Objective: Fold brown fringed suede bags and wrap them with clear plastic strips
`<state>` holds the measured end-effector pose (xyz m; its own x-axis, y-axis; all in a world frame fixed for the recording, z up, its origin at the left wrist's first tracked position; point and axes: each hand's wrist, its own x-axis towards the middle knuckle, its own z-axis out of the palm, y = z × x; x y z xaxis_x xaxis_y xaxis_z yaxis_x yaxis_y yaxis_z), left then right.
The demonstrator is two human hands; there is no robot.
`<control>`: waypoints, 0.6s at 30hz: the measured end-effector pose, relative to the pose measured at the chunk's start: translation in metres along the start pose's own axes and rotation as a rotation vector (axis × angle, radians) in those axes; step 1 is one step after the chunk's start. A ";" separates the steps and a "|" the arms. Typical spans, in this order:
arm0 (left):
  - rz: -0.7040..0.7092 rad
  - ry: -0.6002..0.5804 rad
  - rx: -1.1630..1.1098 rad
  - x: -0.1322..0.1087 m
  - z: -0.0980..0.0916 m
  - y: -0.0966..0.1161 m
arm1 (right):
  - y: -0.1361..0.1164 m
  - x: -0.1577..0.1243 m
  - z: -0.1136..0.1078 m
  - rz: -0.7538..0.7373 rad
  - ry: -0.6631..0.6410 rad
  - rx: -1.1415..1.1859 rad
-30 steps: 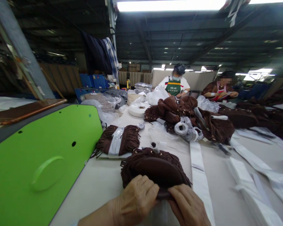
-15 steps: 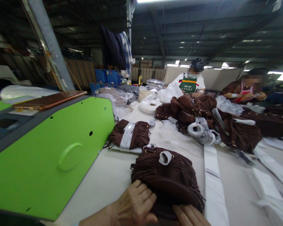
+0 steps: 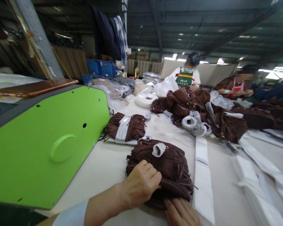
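Observation:
A dark brown fringed handbag (image 3: 166,161) lies on the table in front of me, with a white wrapping around a small part near its top. My left hand (image 3: 142,182) is closed on the left part of its near edge, the fingers curled in. At the bag's rounded near end, my right hand (image 3: 180,212) rests with fingers stretched out against the underside; its thumb is hidden. Just beyond lies a second fringed handbag (image 3: 124,127) with a pale wrapping band around its middle.
A green machine (image 3: 49,147) stands at the left. Long white strips (image 3: 204,179) lie to the right. Farther back are a pile of brown bags (image 3: 184,102), plastic-wrapped rolls (image 3: 190,122) and a white tape roll (image 3: 145,101). Two people (image 3: 185,77) work across the table.
My left hand has risen and closed into a tighter grip on the bag's near edge. My right hand stays at the near end. The whole view has shifted slightly.

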<state>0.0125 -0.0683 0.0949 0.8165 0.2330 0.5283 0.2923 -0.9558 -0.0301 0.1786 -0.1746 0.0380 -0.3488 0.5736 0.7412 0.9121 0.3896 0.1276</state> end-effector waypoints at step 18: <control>0.082 0.005 0.207 -0.056 0.018 0.029 | -0.034 -0.039 0.013 0.210 0.085 0.028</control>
<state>-0.0161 -0.1061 0.0494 0.8393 0.1548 0.5212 0.3215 -0.9144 -0.2461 0.1589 -0.2006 -0.0044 -0.1315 0.5815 0.8029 0.9561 0.2885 -0.0523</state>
